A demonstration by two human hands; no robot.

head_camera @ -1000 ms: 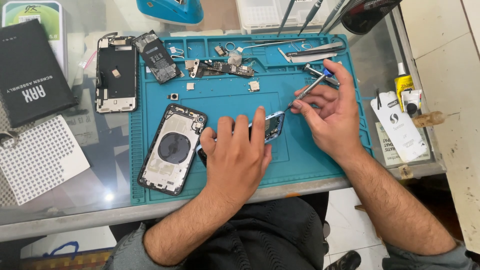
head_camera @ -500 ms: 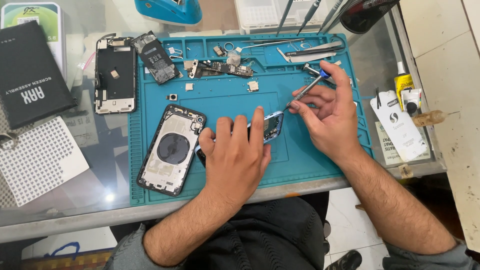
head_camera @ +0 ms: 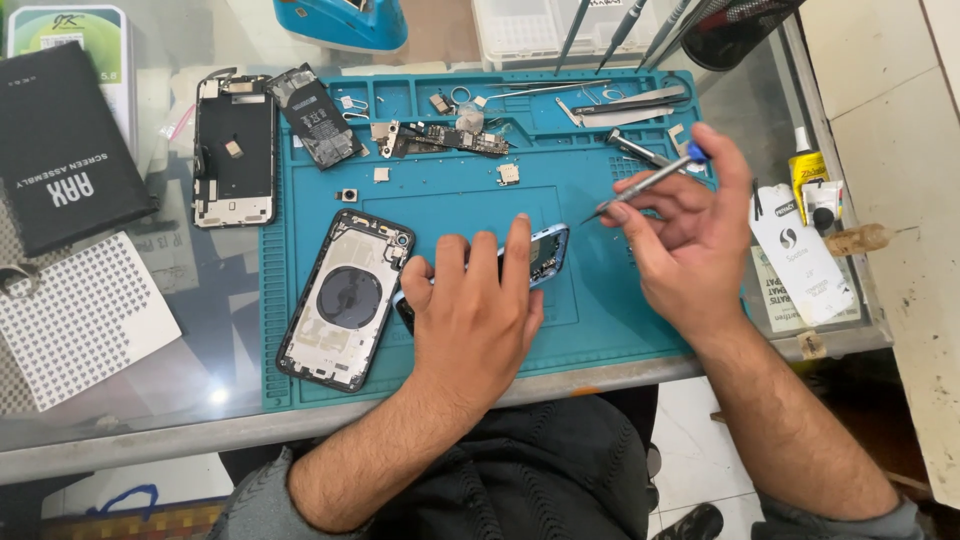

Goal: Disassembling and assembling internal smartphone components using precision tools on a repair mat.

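On a teal rubber repair mat (head_camera: 600, 310) on the glass counter (head_camera: 200, 400), an opened black phone shell (head_camera: 345, 298) lies beside the left hand (head_camera: 478, 318) pressing flat on a blue-framed phone (head_camera: 548, 255), while the right hand (head_camera: 690, 245) grips a slim blue-capped metal screwdriver (head_camera: 648, 182), lifted above the mat.

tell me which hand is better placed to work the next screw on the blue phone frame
Probably the right hand: it holds the screwdriver, tip angled toward the blue phone frame. The left hand lies flat on that frame, pinning it to the mat.
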